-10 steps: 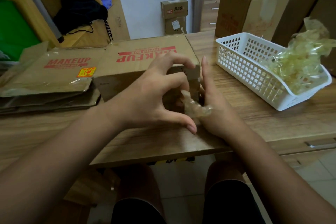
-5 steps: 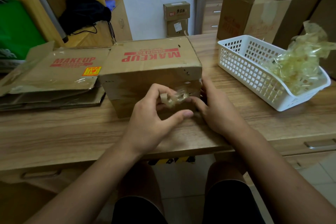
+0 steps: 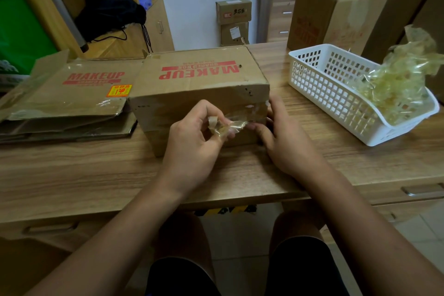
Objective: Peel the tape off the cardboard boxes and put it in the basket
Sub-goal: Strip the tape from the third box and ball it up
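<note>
Desk [image 3: 96,168] front edge: just under both wrists; bare wood between it and the box.
Left hand [image 3: 194,142]: fingers curled, thumb and fingertips pinching the crumpled free end of the tape strip [image 3: 236,124].
Right hand [image 3: 286,142]: fingers fairly straight, laid against the box's near right corner; thumb tip beside the strip. It appears to grip nothing.
Tape strip: clear, stretched across the near face of the MAKEUP box [image 3: 199,84]; far end seemingly not yet free at the right corner.
Risk 1: strip may snap short if pulled sharply, since it looks thin and wrinkled.
Risk 2: box may slide toward the desk edge if the right hand lifts off.
Risk 3: sticky tape could cling to the fingers at drop-off.
Flattened cartons [image 3: 79,89]: touching the box's left side; no room that way.
White basket [image 3: 324,89]: right of the box, a clear gap between; its open top allows entry from above.
Tape wad [image 3: 396,79]: heaped above the basket's far rim and could spill.
</note>
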Tool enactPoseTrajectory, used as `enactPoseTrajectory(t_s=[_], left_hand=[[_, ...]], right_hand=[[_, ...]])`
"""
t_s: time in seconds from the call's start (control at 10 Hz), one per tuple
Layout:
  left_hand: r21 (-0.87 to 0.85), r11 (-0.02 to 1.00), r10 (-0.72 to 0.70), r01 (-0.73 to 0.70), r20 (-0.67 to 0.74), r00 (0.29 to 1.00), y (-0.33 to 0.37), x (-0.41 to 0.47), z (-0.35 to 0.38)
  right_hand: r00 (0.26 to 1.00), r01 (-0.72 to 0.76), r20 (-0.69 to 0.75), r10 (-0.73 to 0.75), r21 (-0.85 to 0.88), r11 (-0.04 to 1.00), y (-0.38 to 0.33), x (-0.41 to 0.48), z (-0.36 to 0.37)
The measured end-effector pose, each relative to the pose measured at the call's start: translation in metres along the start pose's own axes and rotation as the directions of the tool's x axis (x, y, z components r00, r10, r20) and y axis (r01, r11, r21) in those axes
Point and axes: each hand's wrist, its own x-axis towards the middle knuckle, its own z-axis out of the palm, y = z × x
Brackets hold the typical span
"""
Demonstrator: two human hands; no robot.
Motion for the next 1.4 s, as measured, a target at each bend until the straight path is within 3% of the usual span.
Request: enactPoseTrajectory(t_s=[0.4, 0.8, 0.9, 1.1, 1.4], left_hand=[[-0.027, 1.0, 0.01, -0.007, 0.105, 0.994, -0.002, 0.003, -0.013], [-0.203, 0.976, -0.045, 0.083, 0.181, 0.982, -0.007, 0.001, -0.025], [-0.325, 0.933, -0.093, 0.154, 0.197, 0.976, -0.009, 0.0, -0.024], [-0.178, 0.978, -0.057, 0.108, 0.273, 0.96, -0.005, 0.003, -0.025], [-0.082, 0.977, -0.172, 0.195, 0.232, 0.957, 0.001, 0.001, -0.017]], right_hand=[[1.0, -0.019, -0.023, 0.019, 0.012, 1.0, -0.002, -0.001, 0.0], [1.0, -0.022, -0.005, 0.022, 0.012, 1.0, -0.001, -0.001, 0.0], [1.0, -0.024, -0.009, 0.024, 0.009, 1.0, -0.001, -0.001, 0.001], [0.997, -0.034, 0.073, 0.025, 0.128, 0.991, 0.001, 0.001, -0.006], [0.989, -0.052, 0.146, 0.028, 0.163, 0.985, 0.0, 0.01, 0.0]])
